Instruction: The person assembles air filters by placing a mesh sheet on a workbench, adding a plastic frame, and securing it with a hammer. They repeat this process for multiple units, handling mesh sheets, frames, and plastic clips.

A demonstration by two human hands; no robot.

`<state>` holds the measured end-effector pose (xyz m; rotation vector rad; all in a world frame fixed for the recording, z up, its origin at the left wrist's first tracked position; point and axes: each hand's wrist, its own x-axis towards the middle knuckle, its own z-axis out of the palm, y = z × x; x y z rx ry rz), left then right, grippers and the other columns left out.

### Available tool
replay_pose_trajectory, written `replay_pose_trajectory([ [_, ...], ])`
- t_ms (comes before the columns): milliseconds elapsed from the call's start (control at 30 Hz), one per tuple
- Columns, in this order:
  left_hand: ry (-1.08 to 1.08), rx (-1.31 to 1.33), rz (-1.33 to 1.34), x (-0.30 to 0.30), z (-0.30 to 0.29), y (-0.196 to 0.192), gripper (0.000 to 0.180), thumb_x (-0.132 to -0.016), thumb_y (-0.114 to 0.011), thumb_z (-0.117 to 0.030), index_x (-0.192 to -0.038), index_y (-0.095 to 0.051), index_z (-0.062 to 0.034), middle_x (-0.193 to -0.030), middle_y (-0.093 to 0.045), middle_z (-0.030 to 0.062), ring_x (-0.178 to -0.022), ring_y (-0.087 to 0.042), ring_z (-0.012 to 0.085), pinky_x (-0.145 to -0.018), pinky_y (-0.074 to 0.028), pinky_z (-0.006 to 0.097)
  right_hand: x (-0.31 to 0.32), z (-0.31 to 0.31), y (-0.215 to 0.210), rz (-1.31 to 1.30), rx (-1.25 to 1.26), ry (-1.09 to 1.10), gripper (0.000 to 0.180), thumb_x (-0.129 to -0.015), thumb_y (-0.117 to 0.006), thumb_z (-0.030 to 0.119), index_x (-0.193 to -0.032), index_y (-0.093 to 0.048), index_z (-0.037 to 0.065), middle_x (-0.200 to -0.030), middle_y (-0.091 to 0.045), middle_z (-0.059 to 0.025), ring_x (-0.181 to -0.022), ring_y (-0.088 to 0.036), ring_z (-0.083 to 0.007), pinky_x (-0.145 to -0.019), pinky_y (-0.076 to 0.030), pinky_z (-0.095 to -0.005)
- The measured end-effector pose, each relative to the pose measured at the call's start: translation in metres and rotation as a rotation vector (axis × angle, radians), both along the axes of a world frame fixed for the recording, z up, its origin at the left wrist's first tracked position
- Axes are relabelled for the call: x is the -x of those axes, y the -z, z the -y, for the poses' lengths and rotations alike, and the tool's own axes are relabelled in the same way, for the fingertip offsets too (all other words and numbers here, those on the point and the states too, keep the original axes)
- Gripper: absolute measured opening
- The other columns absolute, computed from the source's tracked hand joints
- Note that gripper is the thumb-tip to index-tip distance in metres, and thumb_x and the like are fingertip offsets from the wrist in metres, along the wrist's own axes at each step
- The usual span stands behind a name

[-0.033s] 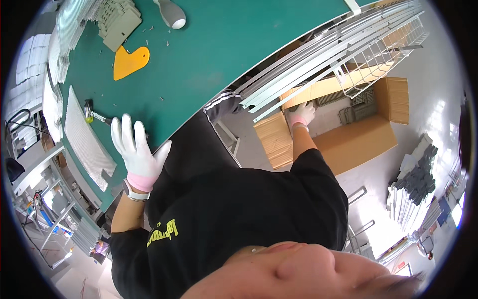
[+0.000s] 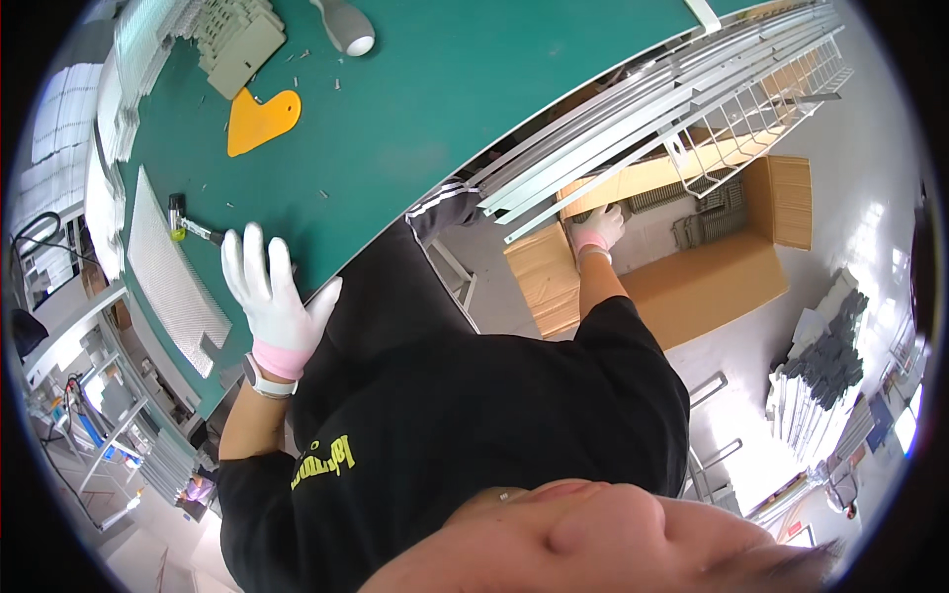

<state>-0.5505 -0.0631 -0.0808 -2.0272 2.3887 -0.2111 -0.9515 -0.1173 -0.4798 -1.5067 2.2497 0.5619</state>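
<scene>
Left hand [image 2: 265,301], white glove with pink cuff, over near edge of green table [image 2: 425,89]. Fingers straight and slightly fanned, thumb out wide, nothing seen in its grip. Fingertips right by handle end of small tool [image 2: 201,231] with dark head; can't tell if they touch. White mesh sheet [image 2: 170,277] lies left of that hand. Yellow scraper [image 2: 259,121] farther up, next to grey plastic part [image 2: 242,47].

Right hand [image 2: 607,227], also gloved, down inside open cardboard box [image 2: 692,292], at its left end. Fingers look bent; can't tell what they hold. Grey pieces [image 2: 710,225] sit deeper in box, to its right.
</scene>
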Motion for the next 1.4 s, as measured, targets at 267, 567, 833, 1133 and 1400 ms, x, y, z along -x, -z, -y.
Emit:
replay_pose_trajectory([
  [267, -0.017, -0.021, -0.004, 0.0, -0.002, 0.0, 0.089, -0.072, -0.083, -0.024, -0.142, -0.034, 0.0019, -0.151, -0.032, 0.0292, -0.139, -0.028, 0.0546, -0.111, -0.027, 0.063, -0.014, 0.012, -0.017, 0.026, 0.013, 0.069, 0.102, -0.065, -0.082, 0.06, -0.144, -0.043, 0.009, -0.147, -0.039, -0.0185, -0.136, -0.038, -0.0334, -0.113, -0.031, -0.0432],
  [567, -0.02, -0.047, -0.021, 0.004, 0.003, -0.003, 0.09, -0.071, -0.083, -0.022, -0.142, -0.034, 0.0018, -0.15, -0.033, 0.0285, -0.139, -0.028, 0.054, -0.111, -0.027, 0.063, 0.016, 0.03, -0.015, 0.056, -0.152, -0.04, 0.108, -0.068, -0.081, 0.056, -0.151, -0.031, 0.008, -0.15, -0.035, -0.0195, -0.138, -0.036, -0.035, -0.114, -0.031, -0.0467],
  [833, 0.003, 0.01, -0.02, 0.001, 0.003, 0.0, 0.086, -0.07, -0.083, -0.031, -0.137, -0.04, -0.0001, -0.146, -0.038, 0.0268, -0.136, -0.031, 0.0531, -0.11, -0.026, 0.067, 0.022, 0.015, -0.044, 0.256, 0.073, 0.211, 0.096, -0.062, -0.085, 0.04, -0.141, -0.043, 0.004, -0.134, -0.049, -0.022, -0.123, -0.051, -0.0395, -0.105, -0.044, -0.0473],
  [1133, 0.053, 0.032, -0.102, -0.003, -0.001, 0.001, 0.079, -0.078, -0.077, -0.039, -0.137, -0.043, 0.0007, -0.145, -0.04, 0.0268, -0.135, -0.032, 0.0524, -0.111, -0.024, 0.067, 0.012, -0.082, -0.179, 1.127, 0.455, 0.134, 0.101, -0.057, -0.086, 0.013, -0.142, -0.033, -0.003, -0.133, -0.045, -0.02, -0.117, -0.053, -0.033, -0.103, -0.045, -0.0417],
  [1400, 0.078, 0.223, -0.306, -0.006, -0.007, -0.002, 0.081, -0.073, -0.079, -0.039, -0.137, -0.045, -0.0022, -0.145, -0.038, 0.0244, -0.134, -0.031, 0.0522, -0.111, -0.024, 0.065, -0.152, 0.11, -0.462, 1.193, 1.032, -1.117, 0.094, -0.061, -0.082, 0.006, -0.143, -0.036, 0.0, -0.127, -0.05, -0.0196, -0.12, -0.052, -0.035, -0.105, -0.043, -0.0415],
])
